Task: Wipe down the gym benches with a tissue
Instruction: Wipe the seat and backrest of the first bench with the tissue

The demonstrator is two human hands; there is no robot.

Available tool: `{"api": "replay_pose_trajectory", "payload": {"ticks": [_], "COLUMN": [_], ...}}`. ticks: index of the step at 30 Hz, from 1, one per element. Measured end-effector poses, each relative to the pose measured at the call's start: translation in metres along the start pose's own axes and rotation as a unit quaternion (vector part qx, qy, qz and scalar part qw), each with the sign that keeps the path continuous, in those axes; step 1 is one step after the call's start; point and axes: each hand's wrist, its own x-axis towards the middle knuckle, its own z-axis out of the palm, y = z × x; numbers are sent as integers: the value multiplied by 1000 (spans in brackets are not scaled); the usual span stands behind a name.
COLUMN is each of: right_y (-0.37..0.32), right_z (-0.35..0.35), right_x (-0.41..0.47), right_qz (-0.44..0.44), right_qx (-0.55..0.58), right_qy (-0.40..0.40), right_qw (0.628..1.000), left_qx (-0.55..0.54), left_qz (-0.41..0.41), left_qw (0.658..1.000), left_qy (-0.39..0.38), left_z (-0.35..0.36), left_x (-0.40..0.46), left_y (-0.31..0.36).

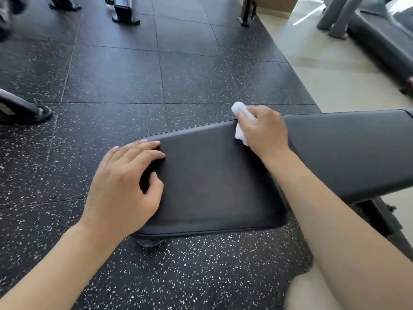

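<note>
Left hand lies flat on the left end of the black padded vinyl gym bench counter, fingers straight and spread, holding nothing, thumb resting on the pad. Right hand sits at the counter's far edge, right of the left hand, fingers curled round a crumpled white tissue pressed on that edge. Under the counter: black speckled rubber tile floor. Beyond the counter's right end: pale smooth floor.
</note>
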Motion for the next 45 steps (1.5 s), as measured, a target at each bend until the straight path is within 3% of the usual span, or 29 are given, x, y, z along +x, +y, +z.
{"api": "replay_pose_trajectory", "payload": {"ticks": [6,9,11,15,17,19,22,26,28,33,36,39,43,45], "right_y": [-86,-91,-74,-11,3,-11,-55,-89,-80,-22,-20,-62,-112,-110], "right_z": [27,26,20,5,1,3,15,16,11,3,7,18,31,28], "right_x": [-76,-93,-71,-8,-1,-12,-57,-120,-111,-32,-22,-52,-108,-104], "right_qz": [-258,-326,-303,-73,-22,-46,-216,-332,-328,-126,-77,-158,-337,-360], "right_qx": [8,37,-2,0,3,-11,-78,52,55,22,-1,-12,29,53], "right_qy": [-22,-49,-26,-7,-8,6,-4,-75,-91,-21,-6,-21,-61,-74], "right_qw": [966,943,953,997,1000,999,973,939,939,992,997,987,939,928], "left_qx": [3,-2,3,-7,-14,-24,-43,-49,-43,-40,-30,-20,-26,-30], "left_qz": [-10,-33,-23,-6,-1,8,31,36,33,29,22,10,-10,-19], "left_qw": [999,997,998,1000,1000,1000,998,998,998,998,998,999,999,999], "left_qy": [34,69,60,20,1,-14,-32,-18,-8,-34,-42,-41,-26,-22], "left_z": [4,5,4,-3,-6,-9,-12,-14,-14,-19,-23,-26,-26,-25], "left_x": [1,-1,-2,-4,-5,-6,-7,-6,-5,-10,-15,-18,-18,-17], "left_y": [2,3,2,-2,-6,-12,-21,-32,-35,-37,-40,-44,-48,-49]}}
